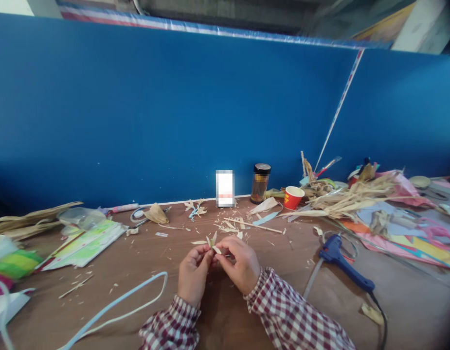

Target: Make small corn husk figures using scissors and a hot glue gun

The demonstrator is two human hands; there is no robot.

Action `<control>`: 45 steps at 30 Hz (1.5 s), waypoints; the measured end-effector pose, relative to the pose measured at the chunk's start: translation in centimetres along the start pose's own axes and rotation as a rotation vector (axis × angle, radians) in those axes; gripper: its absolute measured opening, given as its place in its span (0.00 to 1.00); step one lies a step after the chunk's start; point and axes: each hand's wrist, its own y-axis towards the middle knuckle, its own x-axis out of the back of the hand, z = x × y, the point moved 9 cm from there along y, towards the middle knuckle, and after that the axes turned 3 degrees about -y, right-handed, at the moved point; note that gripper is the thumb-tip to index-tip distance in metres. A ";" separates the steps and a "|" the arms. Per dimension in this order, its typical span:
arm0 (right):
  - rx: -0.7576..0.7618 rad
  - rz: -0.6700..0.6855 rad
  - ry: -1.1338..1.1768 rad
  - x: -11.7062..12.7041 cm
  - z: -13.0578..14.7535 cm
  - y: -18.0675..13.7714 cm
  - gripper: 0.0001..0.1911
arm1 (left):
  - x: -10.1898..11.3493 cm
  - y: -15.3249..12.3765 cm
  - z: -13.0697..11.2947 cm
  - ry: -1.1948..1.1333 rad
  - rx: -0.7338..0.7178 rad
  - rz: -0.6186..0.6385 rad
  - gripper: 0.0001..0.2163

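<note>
Two hands, the bare left hand (193, 273) and the bare right hand (243, 261), meet over the near middle of the brown desk (144, 260), working a small pale cream-green spray of pointed, leaf-like strips (212, 241). Fingers (205, 266) of both hands are closed to a narrow pinch at the base of the spray, thumbs toward the wearer; the exact contact of the right fingertips is partly hidden. Progress, as judged from the present arrangement: several strips are already brought together at one base, whereas the piece is in hand and not yet set down; whether more strips are wanted cannot be told. Cutting appears well advanced, since pale slivers and trimmings (230, 226) litter the desk beyond the fingers. A blue plastic glue gun with a black cord (351, 273) lies to the right, apart from both hands; a heap of tan, dried, husk-like strips (351, 200) lies farther off on that side. Appearance of the spray: slender tips fan upward and outward, one broader cream strip slanting toward the right hand; the surface looks matt and dry. A pale strip just to its left may be attached or loose; the view does not settle which.
</note>
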 end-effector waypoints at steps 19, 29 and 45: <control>-0.166 -0.092 0.112 0.3 -2.6 0.0 0.09 | 0.4 -0.2 -0.1 -0.019 0.044 -0.065 0.16; -0.195 0.120 0.103 -1.8 -3.1 -0.3 0.08 | 0.5 -0.3 0.8 -0.134 0.196 -0.089 0.09; -0.344 0.030 0.296 -1.1 -3.8 -0.2 0.13 | -0.1 -0.5 0.3 0.009 0.112 -0.010 0.16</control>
